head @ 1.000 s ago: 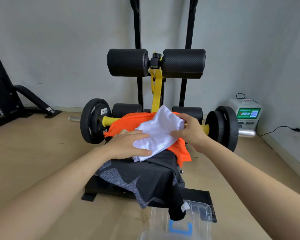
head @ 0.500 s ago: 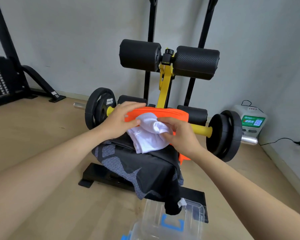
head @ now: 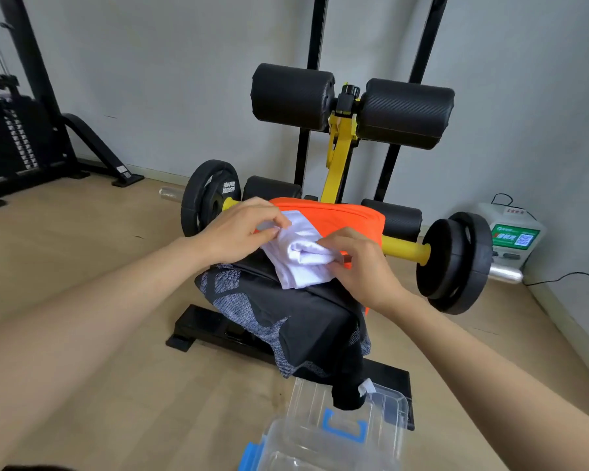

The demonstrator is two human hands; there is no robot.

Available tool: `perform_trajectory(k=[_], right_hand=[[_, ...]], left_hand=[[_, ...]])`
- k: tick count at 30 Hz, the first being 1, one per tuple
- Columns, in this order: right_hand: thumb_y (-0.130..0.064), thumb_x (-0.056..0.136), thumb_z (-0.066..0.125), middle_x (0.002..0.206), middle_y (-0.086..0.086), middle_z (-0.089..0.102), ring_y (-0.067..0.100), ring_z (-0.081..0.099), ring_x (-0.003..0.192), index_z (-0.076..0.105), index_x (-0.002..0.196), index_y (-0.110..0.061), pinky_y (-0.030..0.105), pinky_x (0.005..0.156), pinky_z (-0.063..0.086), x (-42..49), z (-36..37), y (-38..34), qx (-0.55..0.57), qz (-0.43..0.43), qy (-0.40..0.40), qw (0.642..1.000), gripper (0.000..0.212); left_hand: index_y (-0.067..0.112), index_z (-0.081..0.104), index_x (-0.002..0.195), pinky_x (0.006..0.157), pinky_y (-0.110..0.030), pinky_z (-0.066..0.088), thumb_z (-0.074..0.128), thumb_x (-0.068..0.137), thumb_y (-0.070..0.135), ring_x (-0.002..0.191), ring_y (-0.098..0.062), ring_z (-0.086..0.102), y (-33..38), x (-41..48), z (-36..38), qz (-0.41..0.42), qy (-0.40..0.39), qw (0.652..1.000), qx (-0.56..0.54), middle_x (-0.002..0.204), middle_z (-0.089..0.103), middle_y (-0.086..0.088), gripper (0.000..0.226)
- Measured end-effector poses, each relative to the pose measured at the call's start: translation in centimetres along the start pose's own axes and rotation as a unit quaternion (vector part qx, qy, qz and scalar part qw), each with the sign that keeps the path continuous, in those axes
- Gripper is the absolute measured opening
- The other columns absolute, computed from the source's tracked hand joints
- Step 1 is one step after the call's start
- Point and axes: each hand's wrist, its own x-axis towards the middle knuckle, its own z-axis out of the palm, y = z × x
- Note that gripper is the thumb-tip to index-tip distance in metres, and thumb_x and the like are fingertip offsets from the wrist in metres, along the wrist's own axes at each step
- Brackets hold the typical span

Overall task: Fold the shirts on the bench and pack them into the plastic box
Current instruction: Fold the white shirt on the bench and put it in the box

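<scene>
A crumpled white shirt (head: 301,258) lies on top of an orange shirt (head: 340,215) and a black and grey patterned shirt (head: 286,314), all draped over the bench. My left hand (head: 242,229) pinches the white shirt's upper left edge. My right hand (head: 361,263) grips its right side with curled fingers. The bench itself is hidden under the shirts. A clear plastic box (head: 330,436) with blue latches stands on the floor below the bench, and a black sleeve hangs over its rim.
Behind the bench are black foam rollers (head: 351,107) on a yellow post and a barbell with black weight plates (head: 453,263). A weight machine (head: 17,141) stands at the far left. A white device (head: 510,236) sits by the right wall on the wooden floor.
The white shirt has been bunched smaller between both hands. My left hand moved from the orange shirt's edge onto the white shirt. The view shifted closer and leftward.
</scene>
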Motion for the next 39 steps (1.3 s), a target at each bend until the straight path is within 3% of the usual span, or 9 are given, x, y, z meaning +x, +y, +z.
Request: perform_trajectory(k=[5, 9, 13, 16, 24, 27, 31, 35, 39], right_hand=[[0.002, 0.068, 0.053, 0.105, 0.002, 0.067, 0.016, 0.059, 0.104, 0.075, 0.101, -0.012, 0.027, 0.081, 0.049, 0.2, -0.7, -0.3, 0.015, 0.014, -0.049, 0.999, 0.042], [-0.022, 0.065, 0.057, 0.105, -0.003, 0.066, 0.01, 0.059, 0.104, 0.074, 0.091, -0.022, 0.017, 0.08, 0.044, 0.5, -1.4, -1.1, 0.047, 0.081, -0.086, 0.992, 0.031], [-0.024, 0.084, 0.067, 0.101, -0.001, 0.068, 0.014, 0.059, 0.103, 0.075, 0.078, -0.017, 0.033, 0.09, 0.049, 0.7, -1.5, -1.2, 0.111, 0.146, -0.073, 0.98, 0.012], [-0.034, 0.085, 0.076, 0.085, -0.003, 0.066, 0.015, 0.059, 0.083, 0.073, 0.073, -0.021, 0.035, 0.077, 0.049, 0.7, -0.9, -1.3, 0.121, 0.166, -0.052, 0.977, 0.018], [-0.047, 0.074, 0.082, 0.114, -0.002, 0.059, 0.019, 0.057, 0.1, 0.047, 0.13, -0.022, 0.029, 0.076, 0.045, 1.0, -0.8, -2.0, 0.007, 0.242, -0.108, 0.964, 0.07], [-0.04, 0.072, 0.085, 0.111, -0.004, 0.06, 0.017, 0.057, 0.099, 0.054, 0.125, -0.022, 0.031, 0.081, 0.049, 1.0, -0.5, -1.9, 0.039, 0.208, -0.081, 0.974, 0.064], [-0.021, 0.07, 0.088, 0.111, -0.005, 0.061, 0.014, 0.057, 0.099, 0.056, 0.125, -0.023, 0.024, 0.081, 0.049, 0.8, -0.4, -2.2, 0.124, 0.16, -0.029, 0.979, 0.064], [0.003, 0.074, 0.08, 0.111, 0.011, 0.064, 0.011, 0.06, 0.092, 0.059, 0.125, -0.017, 0.022, 0.074, 0.053, 0.7, -1.4, -3.0, 0.259, 0.15, -0.002, 0.954, 0.059], [0.01, 0.075, 0.076, 0.114, 0.008, 0.068, 0.018, 0.067, 0.104, 0.063, 0.121, -0.017, 0.034, 0.087, 0.058, 0.4, -4.4, -3.0, 0.322, 0.154, -0.001, 0.934, 0.055]], left_hand=[[0.029, 0.074, 0.102, 0.068, -0.035, 0.033, 0.052, 0.082, 0.043, 0.065, -0.002, 0.046, 0.9, -1.3, 0.2, -0.074, -0.104, 0.989, -0.08, 0.072, 0.057, 0.007, 0.033], [0.017, 0.073, 0.084, 0.068, -0.038, 0.033, 0.054, 0.076, 0.074, 0.067, -0.017, 0.045, 1.5, -0.7, 0.5, -0.088, -0.088, 0.986, -0.11, 0.081, 0.06, -0.014, 0.06], [0.028, 0.073, 0.083, 0.089, -0.048, 0.048, 0.059, 0.062, 0.089, 0.093, -0.016, 0.063, 2.2, -0.4, 0.9, -0.111, -0.094, 0.987, -0.072, 0.093, 0.072, 0.003, 0.066], [0.034, 0.066, 0.085, 0.092, -0.047, 0.049, 0.066, 0.057, 0.085, 0.103, -0.007, 0.058, 2.5, -0.8, 1.3, -0.104, -0.097, 0.99, -0.023, 0.102, 0.065, 0.017, 0.058], [0.037, 0.063, 0.09, 0.088, -0.037, 0.043, 0.066, 0.064, 0.073, 0.103, -0.008, 0.05, 2.4, -1.2, 1.2, -0.05, -0.137, 0.989, -0.032, 0.1, 0.054, 0.018, 0.045], [0.029, 0.072, 0.095, 0.089, -0.036, 0.045, 0.059, 0.071, 0.062, 0.098, -0.007, 0.055, 2.3, -0.6, 1.0, -0.079, -0.056, 0.989, -0.111, 0.099, 0.058, 0.012, 0.042], [0.036, 0.059, 0.129, 0.101, -0.033, 0.038, 0.06, 0.072, 0.062, 0.117, -0.016, 0.042, 2.5, 0.4, -0.1, -0.046, 0.052, 0.998, 0.003, 0.125, 0.05, 0.011, 0.062], [0.044, 0.046, 0.142, 0.101, -0.029, 0.021, 0.06, 0.063, 0.078, 0.131, -0.009, 0.029, 3.6, 1.2, -2.3, -0.03, -0.031, 0.995, 0.086, 0.14, 0.045, 0.023, 0.086], [0.043, 0.064, 0.116, 0.091, -0.024, 0.046, 0.075, 0.058, 0.071, 0.106, 0.003, 0.059, 5.3, 1.4, -3.4, -0.049, -0.092, 0.994, -0.028, 0.113, 0.066, 0.026, 0.066]])
